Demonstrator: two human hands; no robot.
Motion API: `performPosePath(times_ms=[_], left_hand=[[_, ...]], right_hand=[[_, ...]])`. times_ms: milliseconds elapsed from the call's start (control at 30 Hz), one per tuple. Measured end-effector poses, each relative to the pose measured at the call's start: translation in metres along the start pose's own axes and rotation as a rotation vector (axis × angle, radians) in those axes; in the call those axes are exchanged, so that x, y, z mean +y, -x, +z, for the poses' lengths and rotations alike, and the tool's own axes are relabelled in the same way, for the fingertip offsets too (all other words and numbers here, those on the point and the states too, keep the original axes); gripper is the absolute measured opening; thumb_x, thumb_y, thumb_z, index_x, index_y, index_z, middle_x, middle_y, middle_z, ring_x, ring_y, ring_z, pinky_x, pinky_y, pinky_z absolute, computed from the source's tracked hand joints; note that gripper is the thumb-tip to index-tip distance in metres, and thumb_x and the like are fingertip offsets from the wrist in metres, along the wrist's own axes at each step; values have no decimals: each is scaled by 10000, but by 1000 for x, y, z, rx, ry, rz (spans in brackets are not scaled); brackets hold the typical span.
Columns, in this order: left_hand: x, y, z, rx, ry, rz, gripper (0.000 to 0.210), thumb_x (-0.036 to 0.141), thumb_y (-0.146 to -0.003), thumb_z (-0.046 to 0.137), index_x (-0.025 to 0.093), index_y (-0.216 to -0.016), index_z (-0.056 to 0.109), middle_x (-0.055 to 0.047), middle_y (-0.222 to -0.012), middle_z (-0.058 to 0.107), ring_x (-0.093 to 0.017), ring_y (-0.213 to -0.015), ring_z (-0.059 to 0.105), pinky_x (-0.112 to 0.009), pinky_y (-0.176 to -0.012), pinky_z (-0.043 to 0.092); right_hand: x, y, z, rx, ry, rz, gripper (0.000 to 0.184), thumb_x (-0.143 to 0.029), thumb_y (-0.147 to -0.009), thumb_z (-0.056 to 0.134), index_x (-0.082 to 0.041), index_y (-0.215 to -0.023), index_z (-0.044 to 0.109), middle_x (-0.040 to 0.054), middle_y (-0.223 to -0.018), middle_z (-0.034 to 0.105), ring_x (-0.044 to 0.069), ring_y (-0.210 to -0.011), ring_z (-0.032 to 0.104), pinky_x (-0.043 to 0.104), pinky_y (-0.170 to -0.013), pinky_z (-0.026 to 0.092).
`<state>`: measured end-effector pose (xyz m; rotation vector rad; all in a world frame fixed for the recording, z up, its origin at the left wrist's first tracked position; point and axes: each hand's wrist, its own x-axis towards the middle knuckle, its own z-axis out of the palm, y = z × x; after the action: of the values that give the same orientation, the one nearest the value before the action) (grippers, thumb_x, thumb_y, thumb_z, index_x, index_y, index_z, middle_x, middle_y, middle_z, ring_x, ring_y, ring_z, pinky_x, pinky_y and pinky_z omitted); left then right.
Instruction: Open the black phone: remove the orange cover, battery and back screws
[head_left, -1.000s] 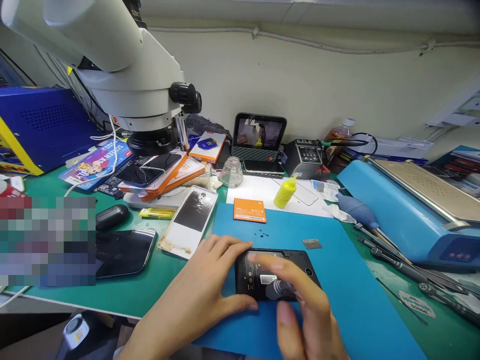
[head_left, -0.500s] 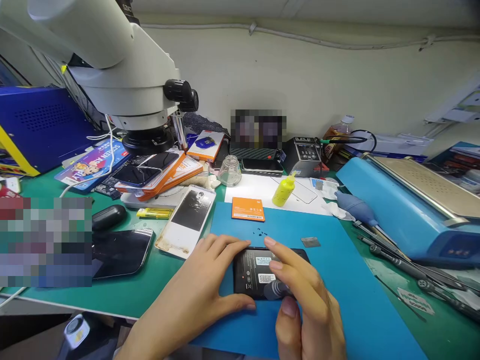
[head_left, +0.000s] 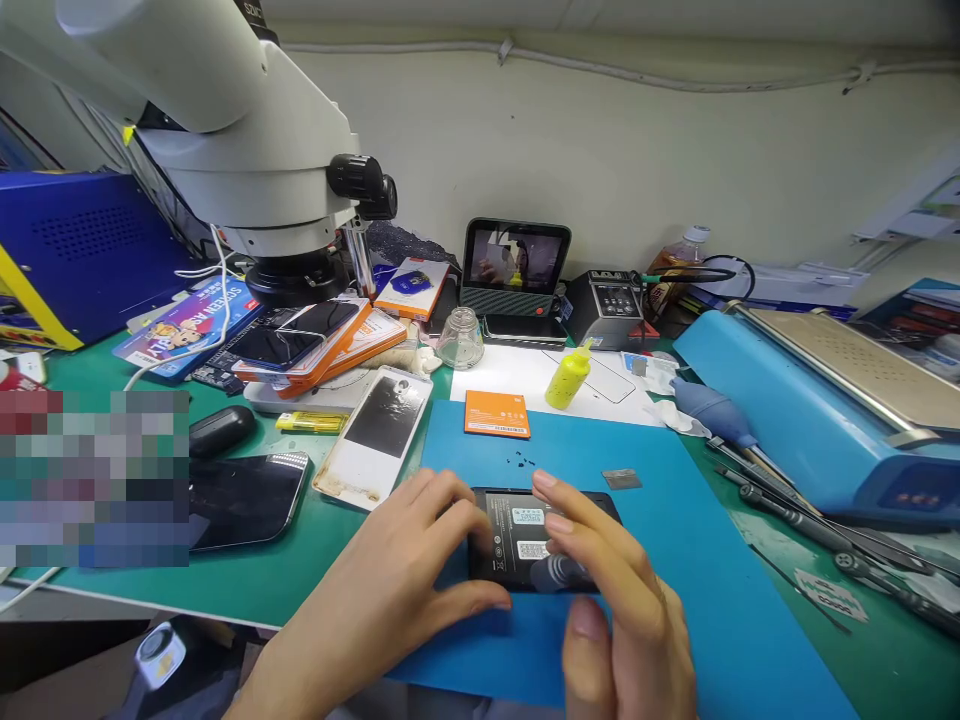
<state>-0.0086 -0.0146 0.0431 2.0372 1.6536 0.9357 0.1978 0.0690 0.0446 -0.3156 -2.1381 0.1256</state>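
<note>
An opened black phone (head_left: 499,560), its labelled battery showing, lies on the blue mat. My left hand (head_left: 397,570) grips its left end, with the thumb along the near edge and the bent fingers over the far left corner. Over the phone's right part is my right hand (head_left: 630,600), index and middle fingers reaching forward. It holds a dark grey screwdriver (head_left: 559,574) whose ribbed rounded end shows above the phone; the rest is hidden by the fingers. Tiny screws (head_left: 520,460) lie just beyond the phone. An orange battery (head_left: 496,414) is farther back.
A thin metal blade (head_left: 622,479) lies on the mat (head_left: 712,560). A yellow bottle (head_left: 568,378) stands behind on white paper. Left are a white phone (head_left: 375,440) and the microscope (head_left: 262,170); right are a blue machine (head_left: 810,430), a blower (head_left: 712,410) and several tools.
My left index finger has bent back from the phone's far edge. My right thumb has moved slightly right and down. The view has shifted a little; the phone stays on the mat.
</note>
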Motion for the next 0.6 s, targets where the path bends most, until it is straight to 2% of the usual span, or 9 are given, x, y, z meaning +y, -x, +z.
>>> performPosePath(times_ms=[67, 133, 167, 267, 333, 400, 533, 600], left_hand=[[2, -1, -1, -10, -8, 26, 280, 341, -1009, 841, 260, -1026, 573, 27, -1055, 652, -208, -976, 612, -339, -830, 480], [4, -2, -3, -22, -11, 42, 306, 323, -1002, 850, 253, -981, 553, 34, -1011, 650, -200, -941, 604, -324, -787, 458], [4, -2, -3, -26, -11, 43, 313, 305, -997, 857, 251, -974, 549, 36, -1006, 653, -197, -937, 603, -320, -780, 452], [4, -3, -3, -33, -10, 31, 313, 239, -981, 869, 253, -990, 557, 44, -1003, 664, -194, -939, 605, -316, -783, 444], [4, -3, -3, -38, -9, 25, 295, 215, -990, 854, 255, -1000, 562, 47, -996, 664, -191, -931, 604, -317, -786, 441], [3, -3, -2, -42, -8, 24, 281, 204, -1000, 840, 254, -998, 564, 49, -989, 664, -190, -923, 600, -319, -786, 436], [2, -3, -1, -45, -8, 12, 260, 212, -1001, 838, 253, -1021, 582, 43, -1005, 677, -199, -938, 602, -327, -798, 438], [2, -3, -1, -49, -4, 10, 233, 215, -1018, 818, 252, -1020, 587, 40, -1005, 675, -198, -941, 603, -326, -800, 439]], right_hand=[[0, -1, 1, -2, 14, -14, 432, -23, -1024, 504, -61, -1453, 521, 221, -1516, 627, 236, -1485, 621, 357, -1141, 608], [0, -2, 2, 17, 50, -13, 442, -30, -996, 646, -87, -1421, 538, 201, -1484, 648, 217, -1468, 629, 311, -1130, 604], [1, -2, 1, 25, 62, -2, 446, -9, -985, 658, -94, -1408, 543, 196, -1469, 656, 204, -1461, 633, 293, -1126, 600], [2, -2, 1, 9, 41, 21, 442, 17, -1008, 500, -68, -1441, 527, 220, -1478, 650, 213, -1471, 629, 335, -1141, 602], [2, -2, 0, 0, 35, -2, 454, -1, -1006, 545, -66, -1455, 521, 224, -1486, 652, 235, -1471, 634, 368, -1149, 610], [2, -1, 0, 9, 46, -5, 487, 15, -971, 649, -81, -1432, 528, 213, -1480, 663, 223, -1463, 641, 326, -1130, 615], [2, -1, 0, -26, -12, 36, 490, 9, -1005, 512, -70, -1489, 497, 216, -1498, 663, 212, -1470, 637, 323, -1086, 644], [2, 0, -2, -25, -32, 46, 524, -25, -1011, 576, -83, -1524, 491, 200, -1510, 663, 205, -1477, 630, 309, -1102, 634]])
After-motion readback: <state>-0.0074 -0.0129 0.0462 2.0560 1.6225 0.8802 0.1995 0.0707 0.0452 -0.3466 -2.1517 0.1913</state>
